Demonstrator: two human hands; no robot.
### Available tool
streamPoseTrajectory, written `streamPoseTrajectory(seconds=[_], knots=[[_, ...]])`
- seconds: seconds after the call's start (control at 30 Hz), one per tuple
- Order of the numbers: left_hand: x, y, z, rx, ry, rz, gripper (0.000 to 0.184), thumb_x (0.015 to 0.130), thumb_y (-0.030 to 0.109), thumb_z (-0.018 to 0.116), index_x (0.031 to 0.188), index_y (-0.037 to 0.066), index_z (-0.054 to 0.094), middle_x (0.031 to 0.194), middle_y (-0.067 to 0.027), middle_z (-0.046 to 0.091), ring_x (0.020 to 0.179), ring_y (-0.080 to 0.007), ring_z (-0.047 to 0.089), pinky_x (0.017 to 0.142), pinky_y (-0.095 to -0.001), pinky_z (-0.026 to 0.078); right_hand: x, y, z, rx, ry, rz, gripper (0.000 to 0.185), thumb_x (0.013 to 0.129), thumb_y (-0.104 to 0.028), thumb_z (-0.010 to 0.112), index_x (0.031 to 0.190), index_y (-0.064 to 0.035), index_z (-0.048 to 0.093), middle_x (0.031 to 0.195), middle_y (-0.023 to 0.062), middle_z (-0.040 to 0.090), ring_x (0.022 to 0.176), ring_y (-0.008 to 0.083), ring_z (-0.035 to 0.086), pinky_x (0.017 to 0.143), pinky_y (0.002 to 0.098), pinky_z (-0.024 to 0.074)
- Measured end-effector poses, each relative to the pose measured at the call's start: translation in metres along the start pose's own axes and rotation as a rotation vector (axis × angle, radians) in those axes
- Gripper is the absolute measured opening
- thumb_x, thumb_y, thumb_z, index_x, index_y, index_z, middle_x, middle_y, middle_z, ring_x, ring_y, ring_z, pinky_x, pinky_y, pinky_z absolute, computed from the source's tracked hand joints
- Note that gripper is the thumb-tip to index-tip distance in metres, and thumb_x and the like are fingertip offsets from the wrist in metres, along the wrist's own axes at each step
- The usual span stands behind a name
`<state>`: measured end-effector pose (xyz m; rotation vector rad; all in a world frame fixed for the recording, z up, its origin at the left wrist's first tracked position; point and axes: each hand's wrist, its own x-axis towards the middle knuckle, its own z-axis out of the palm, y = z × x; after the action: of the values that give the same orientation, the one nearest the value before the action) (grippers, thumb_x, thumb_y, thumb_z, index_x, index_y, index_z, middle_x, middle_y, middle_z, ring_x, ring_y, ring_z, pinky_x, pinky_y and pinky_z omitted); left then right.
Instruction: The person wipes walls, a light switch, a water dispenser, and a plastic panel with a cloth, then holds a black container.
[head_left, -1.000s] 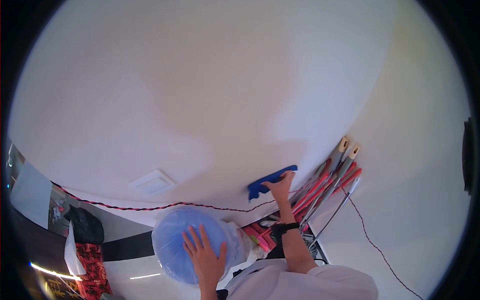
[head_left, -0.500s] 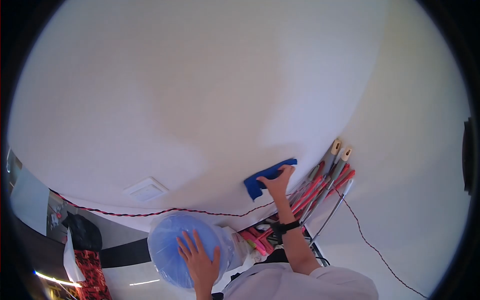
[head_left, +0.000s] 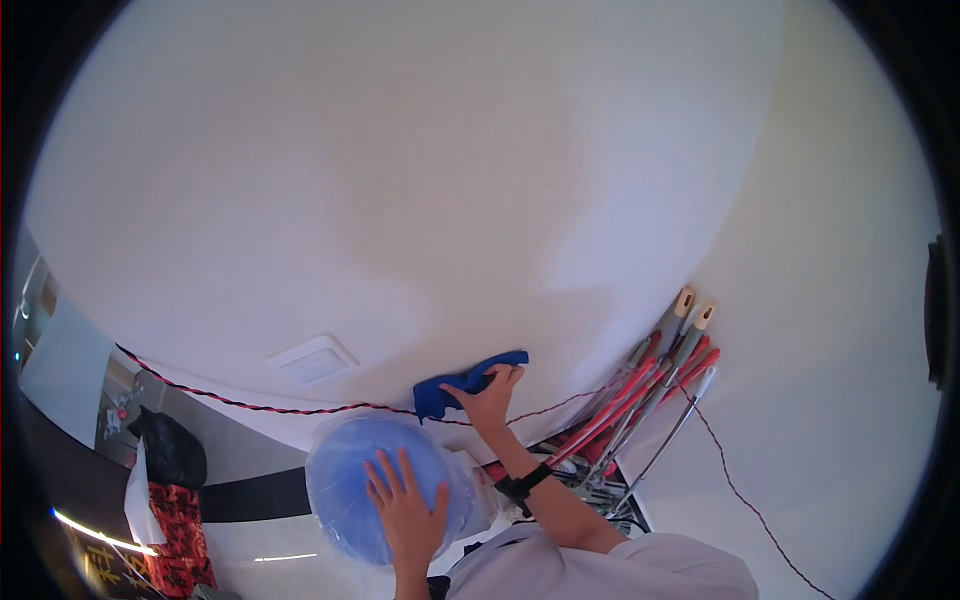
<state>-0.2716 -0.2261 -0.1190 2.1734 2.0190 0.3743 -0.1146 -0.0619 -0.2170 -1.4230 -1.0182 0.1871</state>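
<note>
A blue cloth [head_left: 436, 396] lies against the white wall, pinched and pressed there by my right hand [head_left: 488, 404], which wears a black wristband. Twisted red-and-black wire [head_left: 270, 407] runs along the wall and passes by the cloth's lower edge. My left hand [head_left: 412, 518] rests with fingers spread on a large, round blue water bottle [head_left: 345, 475] covered in clear plastic. It is not gripping the bottle.
A white wall switch [head_left: 312, 360] sits left of the cloth. Several long-handled poles [head_left: 650, 390] lean in the corner at right. A black bag [head_left: 172, 450] and a red-and-black patterned item [head_left: 180, 540] are at the lower left.
My right hand has slid the blue cloth left and slightly down along the wall. My left hand stays on the water bottle, and the view has shifted slightly.
</note>
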Motion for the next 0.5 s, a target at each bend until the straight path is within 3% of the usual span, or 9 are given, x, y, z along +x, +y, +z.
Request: streamPoseTrajectory(seconds=[0.07,0.43,0.5], knots=[[-0.001,0.001,-0.002,-0.006,0.000,-0.001,0.084,0.094,0.048,0.058,0.156,0.002,0.025,0.160,-0.0299,0.019,0.147,-0.0533,0.013,0.117,-0.0620,0.014,0.003,0.009,-0.005,-0.057,-0.021,-0.087,0.086,0.049,-0.040,0.101,0.100,-0.0003,0.043,0.104,0.0165,0.037,0.092,0.0306,0.041,0.079,0.0410,0.0432],[-0.002,0.002,-0.002,-0.042,0.016,-0.005,0.083,0.093,0.047,0.059,0.156,0.003,0.026,0.160,-0.0302,0.021,0.147,-0.0532,0.013,0.117,-0.0625,0.015,0.038,0.058,-0.046,-0.132,0.001,-0.031,0.093,0.041,-0.041,0.102,0.097,-0.0024,0.040,0.106,0.0190,0.037,0.098,0.0335,0.041,0.084,0.0442,0.0439],[-0.001,0.003,-0.002,-0.055,0.012,-0.013,0.083,0.093,0.047,0.059,0.156,0.003,0.026,0.160,-0.0302,0.021,0.147,-0.0532,0.013,0.117,-0.0627,0.014,0.056,0.072,-0.062,-0.135,0.058,-0.038,0.091,0.041,-0.035,0.102,0.097,-0.0014,0.038,0.101,0.0149,0.037,0.095,0.0313,0.040,0.084,0.0418,0.0408]])
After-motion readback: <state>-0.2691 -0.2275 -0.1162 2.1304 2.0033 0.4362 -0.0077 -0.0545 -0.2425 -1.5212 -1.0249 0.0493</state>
